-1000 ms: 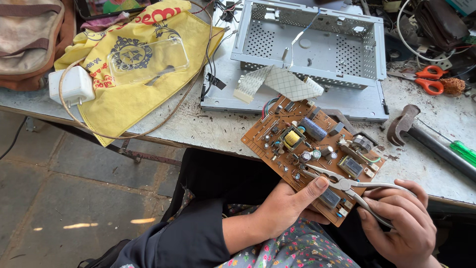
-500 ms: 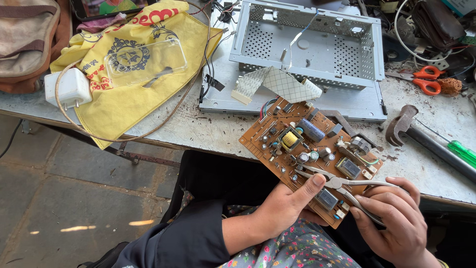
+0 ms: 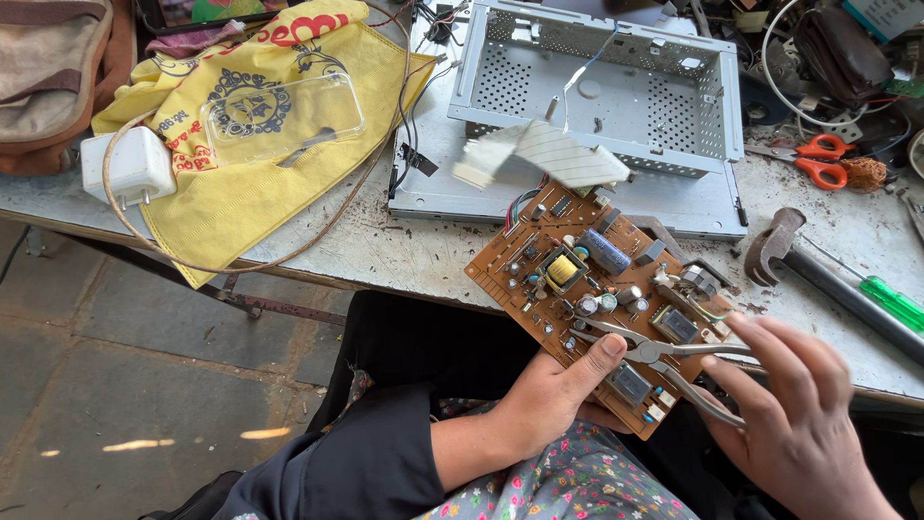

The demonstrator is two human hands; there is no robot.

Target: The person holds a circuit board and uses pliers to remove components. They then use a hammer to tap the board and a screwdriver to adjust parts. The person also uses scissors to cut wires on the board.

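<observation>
Your left hand [image 3: 553, 400] grips the board [image 3: 606, 299] at the tabletop [image 3: 423, 255] edge; right hand [image 3: 799, 424], fingers half-spread, loosely holds pliers [image 3: 664, 356] — components all still mounted.

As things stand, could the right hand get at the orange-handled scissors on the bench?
Probably yes, but not while busy. The right hand holds the pliers over the circuit board; the scissors lie uncovered on the far bench, with a hammer between, easily passed over.

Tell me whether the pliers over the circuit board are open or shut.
Open. The pliers show their two handles spread apart toward the right hand, with the thin tips near the components on the circuit board, which the left hand steadies.
</observation>
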